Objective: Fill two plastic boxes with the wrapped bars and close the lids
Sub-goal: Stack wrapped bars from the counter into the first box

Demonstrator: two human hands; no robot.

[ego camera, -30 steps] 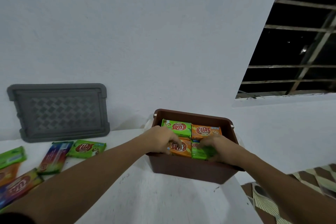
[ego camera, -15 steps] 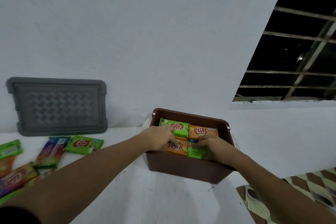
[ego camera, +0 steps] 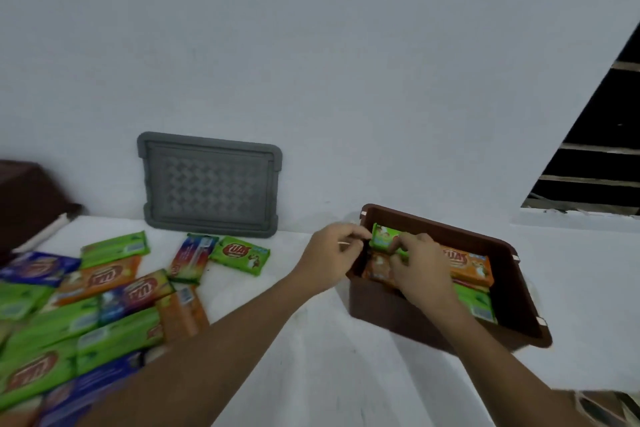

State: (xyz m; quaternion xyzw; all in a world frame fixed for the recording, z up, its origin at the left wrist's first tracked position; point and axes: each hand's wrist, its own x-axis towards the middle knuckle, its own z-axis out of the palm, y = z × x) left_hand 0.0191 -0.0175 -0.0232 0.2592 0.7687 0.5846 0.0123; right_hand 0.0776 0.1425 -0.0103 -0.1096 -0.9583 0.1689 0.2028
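Note:
A brown plastic box point(ego camera: 512, 291) sits on the white table at the right, holding several green and orange wrapped bars. My left hand point(ego camera: 332, 253) pinches the left end of a green bar point(ego camera: 384, 237) at the box's far left corner. My right hand point(ego camera: 419, 270) lies over the same green bar and an orange bar point(ego camera: 377, 269) below it, fingers curled on them. An orange bar point(ego camera: 467, 265) and a green bar point(ego camera: 476, 303) lie in the box's right half. A grey lid point(ego camera: 209, 184) leans upright against the wall.
A heap of loose wrapped bars point(ego camera: 79, 315) in green, orange and blue covers the table's left side. One green bar point(ego camera: 240, 253) lies alone below the lid. A second brown box point(ego camera: 24, 198) shows at the far left. A dark barred window point(ego camera: 595, 163) is at the right.
The view has swung left, so the box now sits further right and the bar heap shows. Both hands have shifted to the green bar at the box's far left corner.

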